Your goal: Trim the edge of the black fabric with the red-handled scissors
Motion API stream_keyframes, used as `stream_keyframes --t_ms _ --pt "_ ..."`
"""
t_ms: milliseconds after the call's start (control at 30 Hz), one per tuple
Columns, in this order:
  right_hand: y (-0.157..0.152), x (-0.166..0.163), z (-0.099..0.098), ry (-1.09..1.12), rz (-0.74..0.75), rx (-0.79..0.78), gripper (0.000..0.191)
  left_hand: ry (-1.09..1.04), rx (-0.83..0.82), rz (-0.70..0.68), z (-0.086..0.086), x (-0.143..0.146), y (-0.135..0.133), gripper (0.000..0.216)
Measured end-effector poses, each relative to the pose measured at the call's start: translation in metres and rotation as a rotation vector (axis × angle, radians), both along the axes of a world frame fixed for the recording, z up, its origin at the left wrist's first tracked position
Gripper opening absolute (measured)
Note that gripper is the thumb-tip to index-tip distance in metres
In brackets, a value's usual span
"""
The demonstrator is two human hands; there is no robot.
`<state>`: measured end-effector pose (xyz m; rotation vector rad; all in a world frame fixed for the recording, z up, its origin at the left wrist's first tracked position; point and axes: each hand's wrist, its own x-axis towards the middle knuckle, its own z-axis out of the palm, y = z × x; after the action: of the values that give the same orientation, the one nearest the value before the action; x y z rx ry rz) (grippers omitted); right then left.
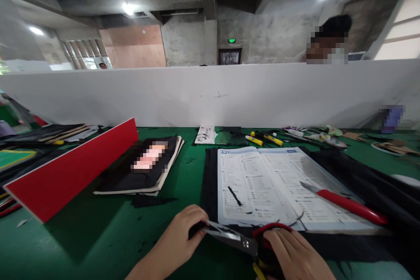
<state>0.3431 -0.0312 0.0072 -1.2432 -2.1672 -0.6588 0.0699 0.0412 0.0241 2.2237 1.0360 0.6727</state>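
My right hand [295, 251] is closed around the red handles of a pair of scissors [229, 237]. The blades point left, slightly spread, with their tips at the fingers of my left hand [183, 232]. That hand is closed in a pinch on a small dark piece of black sheet [196, 230]; whether it is cloth or paper I cannot tell. Just beyond both hands, an open printed booklet [259, 170] lies on a larger black sheet [210, 183]. A thin black strip [235, 196] rests on its left page, and a red-handled cutter knife [348, 203] lies across the right page.
A red board [78, 170] stands on edge at the left, near a black-covered book [141, 170]. Glue sticks [254, 140] and clutter line the back of the green table [108, 236]. A white partition [164, 96] runs behind, with a person [328, 41] beyond it.
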Motion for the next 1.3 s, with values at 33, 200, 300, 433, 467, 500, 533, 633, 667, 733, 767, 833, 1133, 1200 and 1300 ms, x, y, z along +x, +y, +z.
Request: stream_keyframes --t_ms 33,200,300,433,467,500,533,633,667,733,767,833,1133,1200,1300 --pt "0.001 0.000 -0.002 0.009 -0.002 -0.001 0.051 0.000 -0.001 0.001 0.000 0.000 0.000 0.026" --pt "0.004 -0.005 -0.001 0.032 0.015 0.035 0.053 0.001 -0.006 0.009 0.001 0.001 -0.001 0.023" --pt "0.005 -0.011 0.002 0.042 0.020 0.069 0.048 0.001 -0.014 0.018 0.002 0.002 -0.001 0.025" --pt "0.008 -0.014 -0.001 0.057 0.029 0.064 0.053 -0.003 -0.022 0.021 0.002 0.002 0.000 0.027" --pt "0.008 -0.014 -0.003 0.061 0.034 0.047 0.054 -0.004 -0.022 0.025 0.001 0.002 0.000 0.028" --pt "0.008 -0.014 -0.006 0.067 0.040 0.037 0.054 -0.005 -0.023 0.030 0.000 0.002 0.001 0.028" --pt "0.008 -0.013 -0.009 0.069 0.044 0.024 0.051 -0.005 -0.024 0.033 -0.001 0.002 0.001 0.028" --pt "0.008 -0.008 -0.019 0.059 0.045 -0.061 0.028 -0.002 -0.025 0.034 -0.002 0.002 0.002 0.028" --pt "0.007 -0.007 -0.022 0.055 0.045 -0.092 0.027 0.000 -0.024 0.033 -0.002 0.002 0.002 0.026" --pt "0.006 -0.004 -0.027 0.044 0.048 -0.144 0.041 0.002 -0.022 0.036 -0.001 0.002 0.002 0.021" --pt "0.005 -0.002 -0.029 0.039 0.052 -0.154 0.047 0.003 -0.022 0.036 -0.001 0.002 0.002 0.019" --pt "0.004 -0.001 -0.032 0.032 0.060 -0.145 0.052 0.001 -0.023 0.036 -0.001 0.003 0.003 0.019" --pt "0.008 -0.003 -0.028 0.082 0.080 -0.087 0.031 -0.012 -0.034 0.041 -0.002 0.002 0.003 0.023" --pt "0.009 -0.005 -0.029 0.132 0.072 -0.038 0.048 -0.009 -0.038 0.055 -0.001 0.001 0.002 0.020" --pt "0.009 -0.008 -0.033 0.176 0.066 -0.007 0.058 -0.005 -0.045 0.059 0.000 0.001 0.002 0.019"
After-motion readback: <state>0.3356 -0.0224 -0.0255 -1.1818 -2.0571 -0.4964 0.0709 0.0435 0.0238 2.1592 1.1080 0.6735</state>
